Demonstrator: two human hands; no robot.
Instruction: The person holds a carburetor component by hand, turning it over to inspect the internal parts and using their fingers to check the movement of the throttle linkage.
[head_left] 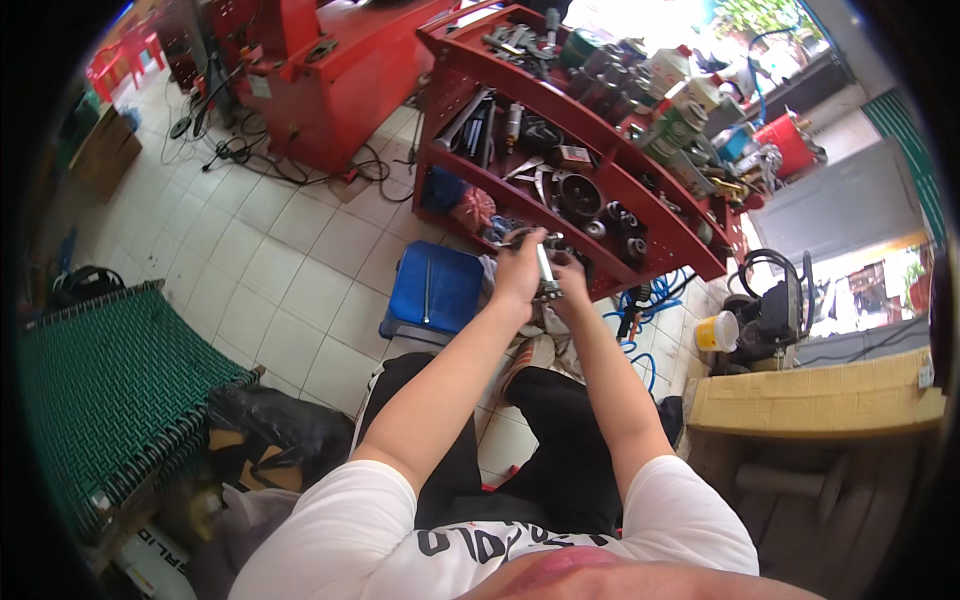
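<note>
Left hand (515, 275) curled around the near side of a small silver metal part (546, 266), fingers bent toward its upper end; just right of it, the right hand (570, 280) touches the same part with bent fingers, though I cannot tell whether it pinches or only steadies it. The part sits between the two hands, held up above the floor in front of a red cart's lower side. Across the surroundings from the left, a green woven cot (130, 370) stands on the pale tiled floor (265, 265), with a black plastic bag (285, 420) beside its near corner. A red machine (335, 95) stands farther back, cables lying near its base. Next comes a blue box (435, 285), a thin metal rod (427, 292) lying on its top, close to the left hand. Beyond the hands rises the red cart (590, 115), its shelves crowded with tools, round metal parts and bottles. Blue hose (655, 318) coils to the right, then a white-and-yellow bucket (716, 331) and a yellowish bench (815, 398).
</note>
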